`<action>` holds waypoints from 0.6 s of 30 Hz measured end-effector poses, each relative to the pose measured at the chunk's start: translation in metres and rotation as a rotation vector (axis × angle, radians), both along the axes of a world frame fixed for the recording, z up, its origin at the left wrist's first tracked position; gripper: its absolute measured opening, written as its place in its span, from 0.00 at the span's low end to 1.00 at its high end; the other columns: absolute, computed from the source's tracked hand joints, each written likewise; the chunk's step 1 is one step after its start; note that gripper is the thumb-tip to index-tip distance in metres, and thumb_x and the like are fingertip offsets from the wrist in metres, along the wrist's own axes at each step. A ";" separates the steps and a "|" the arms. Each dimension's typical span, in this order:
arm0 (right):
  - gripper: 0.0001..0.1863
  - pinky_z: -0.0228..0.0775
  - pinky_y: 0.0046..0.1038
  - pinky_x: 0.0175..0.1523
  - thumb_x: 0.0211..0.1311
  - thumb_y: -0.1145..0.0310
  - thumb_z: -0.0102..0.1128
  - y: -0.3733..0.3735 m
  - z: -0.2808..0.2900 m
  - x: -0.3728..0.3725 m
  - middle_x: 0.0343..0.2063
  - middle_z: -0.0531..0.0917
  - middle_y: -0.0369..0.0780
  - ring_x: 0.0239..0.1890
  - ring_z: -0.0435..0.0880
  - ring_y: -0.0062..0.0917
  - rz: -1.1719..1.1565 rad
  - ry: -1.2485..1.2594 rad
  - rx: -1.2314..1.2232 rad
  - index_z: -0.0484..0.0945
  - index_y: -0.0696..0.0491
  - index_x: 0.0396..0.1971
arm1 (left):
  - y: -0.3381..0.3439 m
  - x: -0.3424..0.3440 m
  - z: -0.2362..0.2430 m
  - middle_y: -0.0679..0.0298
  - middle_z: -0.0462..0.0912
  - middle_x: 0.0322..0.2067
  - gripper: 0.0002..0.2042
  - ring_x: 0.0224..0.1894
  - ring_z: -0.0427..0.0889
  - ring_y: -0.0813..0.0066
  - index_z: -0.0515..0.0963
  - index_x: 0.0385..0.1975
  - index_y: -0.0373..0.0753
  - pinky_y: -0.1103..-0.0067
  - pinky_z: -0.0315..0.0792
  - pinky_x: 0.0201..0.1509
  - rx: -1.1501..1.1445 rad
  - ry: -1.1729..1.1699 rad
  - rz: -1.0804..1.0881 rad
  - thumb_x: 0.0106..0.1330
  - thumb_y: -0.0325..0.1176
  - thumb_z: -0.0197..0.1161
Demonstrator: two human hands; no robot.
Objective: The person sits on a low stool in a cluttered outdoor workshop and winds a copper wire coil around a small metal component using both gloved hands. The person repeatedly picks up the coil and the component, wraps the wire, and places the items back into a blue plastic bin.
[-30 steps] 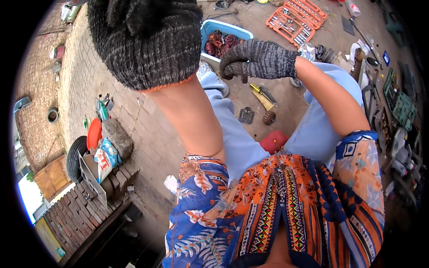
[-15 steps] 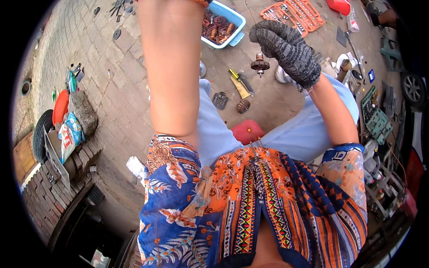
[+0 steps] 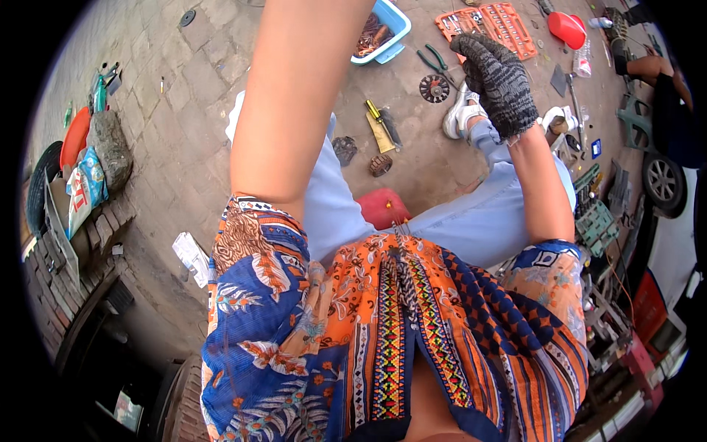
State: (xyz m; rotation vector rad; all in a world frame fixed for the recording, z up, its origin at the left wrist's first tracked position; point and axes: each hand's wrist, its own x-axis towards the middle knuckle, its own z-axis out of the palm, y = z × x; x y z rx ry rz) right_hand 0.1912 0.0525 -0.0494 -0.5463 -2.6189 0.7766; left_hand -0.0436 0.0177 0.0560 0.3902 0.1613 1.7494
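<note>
My bare left forearm reaches up past the top edge, so the left hand is out of sight. Above my right shin is my right hand in a dark grey knit glove, its fingers curled and pressed together. Whatever they may hold is hidden. Beside that hand, a round, dark slotted rotor with a metal hub shows its face upward. Green-handled pliers are just beyond it. Between my legs lie a yellow-and-black screwdriver, a brown toothed ring and a dark flat part.
A light-blue tub of copper wire stands ahead, near an orange socket set case and a red bowl. A green tool case lies right, before a parked car's wheel. Another person's leg shows far right.
The rotor, earlier seen side-on below my right glove, now shows its round face. The pliers have come into view. My view has shifted, and my left hand has left the top edge.
</note>
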 end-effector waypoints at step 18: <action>0.09 0.46 0.16 0.20 0.59 0.67 0.55 -0.001 0.041 -0.004 0.14 0.63 0.27 0.16 0.58 0.12 -0.424 0.376 -1.239 0.78 0.55 0.36 | 0.004 -0.020 -0.060 0.71 0.65 0.16 0.08 0.13 0.61 0.85 0.67 0.25 0.38 0.90 0.56 0.13 -0.420 0.122 0.148 0.66 0.31 0.52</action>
